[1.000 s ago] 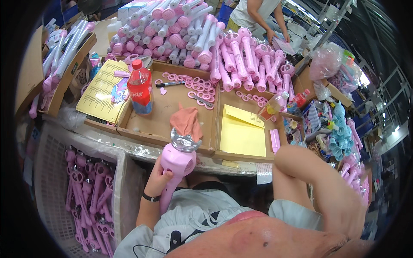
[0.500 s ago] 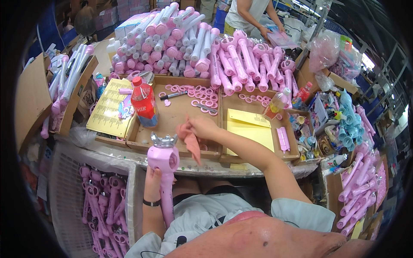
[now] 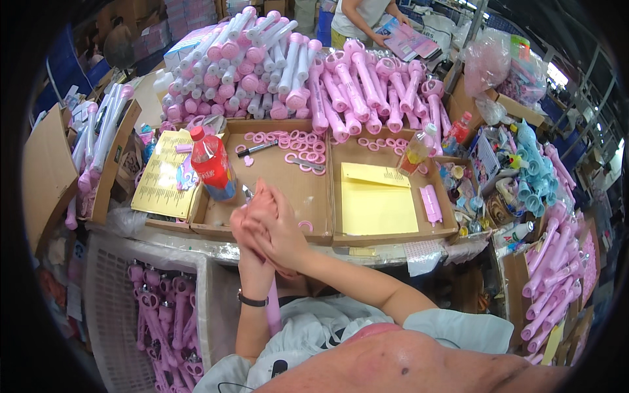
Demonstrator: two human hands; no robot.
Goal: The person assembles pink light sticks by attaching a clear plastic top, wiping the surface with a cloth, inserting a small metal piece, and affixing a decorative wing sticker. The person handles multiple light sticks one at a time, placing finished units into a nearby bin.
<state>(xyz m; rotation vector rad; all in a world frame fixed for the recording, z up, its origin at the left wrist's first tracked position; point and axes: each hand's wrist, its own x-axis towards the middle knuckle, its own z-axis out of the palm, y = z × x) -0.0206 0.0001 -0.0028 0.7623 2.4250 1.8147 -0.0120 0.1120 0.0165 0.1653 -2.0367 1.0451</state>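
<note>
In front of my chest both hands are closed together around the head of a pink toy wand. My left hand grips it from the left, with the handle running down beside my wrist. Over the head lies my right hand, fingers bent and pressed against the left ones. A silver crown tip peeks out above the fingers. The salmon-coloured cloth is almost wholly hidden in my right hand's grasp. Just beyond the hands is a shallow cardboard tray with pink rings and a black marker.
A red-capped bottle stands close to my left. Yellow sheets lie in the right-hand tray. Pink wands are heaped behind, and a white crate holds more at lower left. Across the table a person handles printed packaging.
My right hand has moved left and down with the cloth onto the wand's head, meeting my left hand. The wand's head is now covered. The view has shifted slightly.
</note>
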